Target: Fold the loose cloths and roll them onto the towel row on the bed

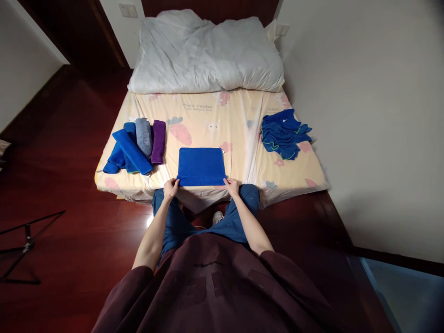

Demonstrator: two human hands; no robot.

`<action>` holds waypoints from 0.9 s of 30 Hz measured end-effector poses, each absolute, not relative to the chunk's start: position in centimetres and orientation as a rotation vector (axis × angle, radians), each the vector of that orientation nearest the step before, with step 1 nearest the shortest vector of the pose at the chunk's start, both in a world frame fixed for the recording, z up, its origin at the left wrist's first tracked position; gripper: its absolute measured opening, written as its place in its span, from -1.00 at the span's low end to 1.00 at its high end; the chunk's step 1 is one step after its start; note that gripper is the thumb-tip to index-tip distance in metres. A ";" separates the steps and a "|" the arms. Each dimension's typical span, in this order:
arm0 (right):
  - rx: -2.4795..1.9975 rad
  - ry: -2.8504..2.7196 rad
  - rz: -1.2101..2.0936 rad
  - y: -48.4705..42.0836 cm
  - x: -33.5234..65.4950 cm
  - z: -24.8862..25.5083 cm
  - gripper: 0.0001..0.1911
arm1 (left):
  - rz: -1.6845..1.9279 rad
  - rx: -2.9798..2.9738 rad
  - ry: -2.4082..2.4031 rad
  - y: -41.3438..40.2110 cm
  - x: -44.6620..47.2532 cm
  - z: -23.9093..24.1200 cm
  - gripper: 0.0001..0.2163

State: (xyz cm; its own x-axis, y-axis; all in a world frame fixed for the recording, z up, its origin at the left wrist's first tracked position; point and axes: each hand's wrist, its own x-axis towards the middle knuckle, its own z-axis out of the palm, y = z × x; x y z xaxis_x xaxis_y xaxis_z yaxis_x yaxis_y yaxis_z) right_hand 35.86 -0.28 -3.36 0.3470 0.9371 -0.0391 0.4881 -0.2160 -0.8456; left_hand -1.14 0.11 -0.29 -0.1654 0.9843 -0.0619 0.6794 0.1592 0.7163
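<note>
A blue towel [201,162] lies flat at the front edge of the bed, its near edge folded over in a narrow strip. My left hand [171,188] pinches the near left corner of that strip. At the near right corner, my right hand [231,186] pinches the strip too. To the left lie several rolled towels: a blue roll [132,151] across other blue ones, a grey roll [143,138] and a purple roll [158,142]. A crumpled heap of blue cloth [282,134] with green edging rests on the right side of the bed.
The bed [194,111] has a yellow sheet with carrot and rabbit prints. A folded white quilt [208,55] lies at its head. A wall [364,115] stands close on the right. Black tripod legs [27,245] stand on the dark red floor at left.
</note>
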 end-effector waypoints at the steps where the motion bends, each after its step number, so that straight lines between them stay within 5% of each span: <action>1: -1.858 -1.248 0.738 -0.2 35.8 -3.3 -0.60 | 0.734 1.574 1.928 0.1 -1.1 -0.3 -0.67; 7: -1.906 -1.243 0.729 -0.2 35.5 -2.6 -0.72 | 0.747 1.507 1.969 0.2 -0.8 -0.1 -0.75; 12: -1.838 -1.365 0.470 -1.9 35.8 -0.6 -0.45 | 0.974 1.802 1.957 -0.8 -0.8 0.8 -0.74; 16: -1.585 -1.749 0.382 -3.5 35.6 1.1 -0.50 | 0.817 2.197 1.603 -1.1 -0.5 1.5 -0.74; 27: -1.677 -2.118 0.457 -2.8 33.9 0.1 -0.45 | 0.465 2.240 1.497 0.2 0.3 -0.6 -0.41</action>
